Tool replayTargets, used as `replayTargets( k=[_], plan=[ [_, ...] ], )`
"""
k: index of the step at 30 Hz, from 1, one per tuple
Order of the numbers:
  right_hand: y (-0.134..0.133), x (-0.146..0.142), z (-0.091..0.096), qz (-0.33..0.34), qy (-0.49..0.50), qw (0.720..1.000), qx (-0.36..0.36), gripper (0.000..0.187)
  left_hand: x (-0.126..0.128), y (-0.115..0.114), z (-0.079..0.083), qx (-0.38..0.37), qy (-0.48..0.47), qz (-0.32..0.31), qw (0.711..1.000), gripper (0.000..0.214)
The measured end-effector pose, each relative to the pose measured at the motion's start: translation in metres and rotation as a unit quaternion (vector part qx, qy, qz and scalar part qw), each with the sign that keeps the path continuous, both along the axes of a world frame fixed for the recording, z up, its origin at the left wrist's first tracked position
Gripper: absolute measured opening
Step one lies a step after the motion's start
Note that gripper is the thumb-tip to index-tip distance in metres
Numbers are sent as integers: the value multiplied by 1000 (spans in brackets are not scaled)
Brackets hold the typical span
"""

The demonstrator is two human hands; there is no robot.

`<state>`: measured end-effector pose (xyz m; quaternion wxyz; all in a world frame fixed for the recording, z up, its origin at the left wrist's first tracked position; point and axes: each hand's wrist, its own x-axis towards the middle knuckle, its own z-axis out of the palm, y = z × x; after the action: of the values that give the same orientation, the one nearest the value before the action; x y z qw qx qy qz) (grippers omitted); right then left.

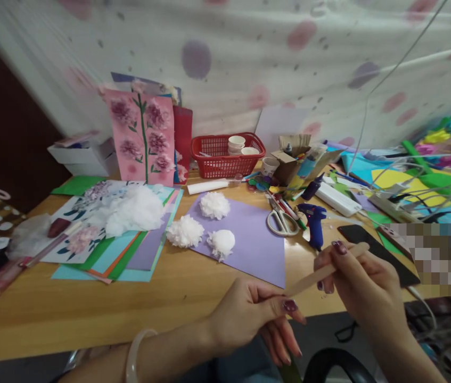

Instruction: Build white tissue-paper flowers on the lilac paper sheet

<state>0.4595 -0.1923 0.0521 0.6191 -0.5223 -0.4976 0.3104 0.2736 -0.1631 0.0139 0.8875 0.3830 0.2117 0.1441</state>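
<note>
A flat wooden craft stick point(311, 280) is stretched between my two hands at the table's front edge. My left hand point(259, 314) pinches its left end between thumb and fingers, the other fingers curled below. My right hand point(363, 274) grips it near the right end, thumb on top, with the rounded tip poking out. Beyond the hands lies a purple sheet point(253, 234). White ruffled paper pompoms sit on or beside it: one at the back point(214, 205), one at the left point(185, 232), one nearer me point(221, 243). A blue glue gun point(313, 222) stands beyond my right hand.
Scissors point(282, 222), a white paper cup point(269, 166) and a red basket point(225, 165) stand farther back. Coloured paper with white tissue point(135, 210) lies left, below a pink flower picture point(141, 135). A black phone point(377, 254), cables and a power strip point(393, 206) are at right.
</note>
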Motion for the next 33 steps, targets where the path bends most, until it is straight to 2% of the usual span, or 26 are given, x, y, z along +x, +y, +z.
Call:
replayTargets(
  k=[4, 8, 10, 12, 15, 18, 20, 22, 23, 25, 27, 28, 30, 31, 33],
  plan=[
    [-1, 7, 3, -41, 63, 997, 29, 32, 9, -16, -9, -19, -4, -23, 1000, 51],
    [4, 25, -4, -69, 106, 991, 44, 27, 2, -25, -11, 20, 17, -29, 999, 49],
    [4, 30, -14, -24, 108, 993, 27, 24, -5, -28, -7, 66, 47, -42, 996, 49],
    [4, 27, -26, 57, 102, 993, 8, 29, -9, -29, 1, 135, 77, -67, 986, 50],
    [-2, 5, -40, 162, 102, 982, -1, 35, -8, -27, 15, 267, 68, -122, 953, 51],
    [-12, -19, -46, 243, 102, 962, -72, 32, -2, -19, 27, 328, 24, -133, 935, 47],
    [-16, -22, -45, 237, 83, 965, -80, 28, -2, -10, 35, 339, 26, -88, 936, 40],
    [-17, -11, -43, 185, 63, 980, -37, 23, -9, 2, 42, 371, 75, -19, 925, 30],
    [-17, -2, -41, 149, 50, 987, -18, 21, -14, 10, 45, 396, 118, 20, 910, 25],
    [-18, 19, -36, 81, 15, 997, 9, 21, -25, 29, 49, 472, 224, 100, 847, 18],
    [-22, 36, -30, 31, -30, 999, 23, 21, -30, 52, 49, 562, 298, 175, 752, 19],
    [-25, 41, -27, 14, -59, 998, 34, 22, -29, 64, 47, 605, 326, 183, 703, 17],
    [-32, 44, -21, -2, -106, 993, 56, 23, -20, 88, 41, 691, 359, 157, 608, 13],
    [-35, 43, -18, -3, -123, 990, 68, 24, -12, 97, 36, 726, 372, 113, 567, 15],
    [-38, 38, -12, 2, -148, 986, 82, 23, 7, 109, 24, 745, 372, 64, 550, 25]
  ],
)
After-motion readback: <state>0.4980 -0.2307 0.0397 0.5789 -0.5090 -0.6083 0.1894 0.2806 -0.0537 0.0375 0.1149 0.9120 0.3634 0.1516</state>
